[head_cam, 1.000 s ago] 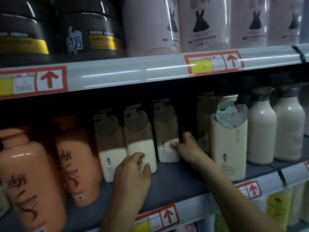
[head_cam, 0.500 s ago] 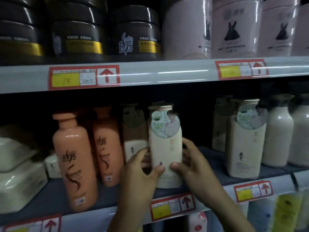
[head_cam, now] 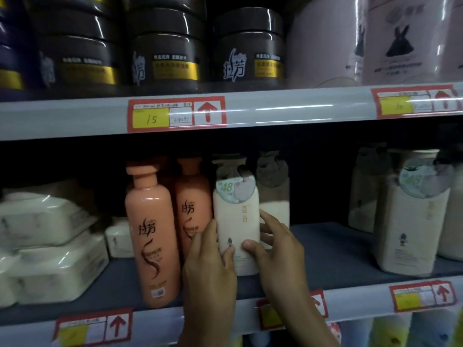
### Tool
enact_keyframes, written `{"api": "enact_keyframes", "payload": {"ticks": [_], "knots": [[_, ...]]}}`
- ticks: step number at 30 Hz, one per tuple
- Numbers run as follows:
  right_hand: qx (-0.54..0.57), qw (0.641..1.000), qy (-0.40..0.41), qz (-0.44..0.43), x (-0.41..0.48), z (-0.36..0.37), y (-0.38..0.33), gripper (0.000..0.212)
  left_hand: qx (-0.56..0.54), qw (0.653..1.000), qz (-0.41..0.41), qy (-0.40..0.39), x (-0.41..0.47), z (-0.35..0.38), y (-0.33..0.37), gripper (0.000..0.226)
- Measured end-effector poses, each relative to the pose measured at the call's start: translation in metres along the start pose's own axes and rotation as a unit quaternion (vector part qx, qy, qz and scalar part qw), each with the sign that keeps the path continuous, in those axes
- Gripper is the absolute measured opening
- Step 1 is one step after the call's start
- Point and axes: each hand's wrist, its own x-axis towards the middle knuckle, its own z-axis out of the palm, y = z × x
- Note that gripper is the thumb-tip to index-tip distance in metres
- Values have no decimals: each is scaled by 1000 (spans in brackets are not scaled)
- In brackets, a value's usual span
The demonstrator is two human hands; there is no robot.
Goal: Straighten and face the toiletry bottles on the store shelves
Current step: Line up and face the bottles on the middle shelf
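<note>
Shelf (head_cam: pixel 325 249): carrying the row on a dark deck, edged in front with red price labels (head_cam: pixel 423 295); lying under an upper shelf (head_cam: pixel 288 106) of dark jars (head_cam: pixel 165 58).
Orange bottles (head_cam: pixel 151 234): standing upright at the left of the working spot, print facing out; sitting just beside the cream bottle, contact not resolvable.
Cream bottle (head_cam: pixel 238 221): standing upright near the front edge of the shelf, between the orange bottles and a brown-capped bottle (head_cam: pixel 273 186) set further back on the right; lettering facing forward.
Left hand (head_cam: pixel 208 266): gripping the cream bottle low on its left side, fingers curling round the flank, thumb pressing on the front face.
Right hand (head_cam: pixel 278 249): gripping the lower right side likewise, thumb lying on the front, fingers wrapping toward the back.
Round tag (head_cam: pixel 234 190): hanging at the neck, showing "48", covering the shoulder.
Handling, judged: probably behaving as a rigid plastic body, fairly heavy if full; presenting a smooth skin, likely slipping under a light pinch; being tall and narrow, tipping easily when pushed high up.
Hold point, judged: taking the lower half at both flanks, as now, for turning and sliding on the base; avoiding the cap and the thin-looking tag, liable to bending or twisting out of place.
</note>
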Motion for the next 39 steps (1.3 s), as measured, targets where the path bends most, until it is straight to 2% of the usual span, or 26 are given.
{"api": "enact_keyframes", "payload": {"ticks": [3,7,10,12,13,15,18,21,24,27,32,36,39], "knots": [[46,999,-5,12,2,7,-1,51,16,1000,20,9,-3,3,-6,63],[41,999,-24,6,3,5,-5,49,25,999,19,15,-5,0,-1,62],[-31,999,-41,-8,-4,-16,-10,47,49,996,56,45,-9,-5,16,51],[-126,991,-3,-44,-13,-46,-6,45,31,992,116,48,-13,-3,34,44],[-158,984,39,-71,-16,-66,-3,42,-1,991,132,32,-14,2,44,41],[-180,965,152,-113,-21,-114,10,38,-93,989,106,-35,-13,21,68,37],[-186,945,260,-69,-20,-181,30,41,-186,962,46,-193,-15,63,109,42],[-196,950,243,6,-12,-223,48,55,-231,934,38,-270,-21,107,140,51],[-156,976,142,51,-4,-240,60,68,-265,916,19,-299,-30,136,155,57],[-159,982,95,47,5,-241,68,67,-298,913,-12,-279,-35,148,159,62],[-169,978,120,6,7,-210,60,64,-303,929,-35,-211,-34,127,161,56],[-133,987,88,-28,3,-166,36,62,-255,957,-45,-129,-25,83,134,57],[-84,995,51,-16,2,-128,22,64,-192,977,-30,-88,-14,52,106,56]]}}
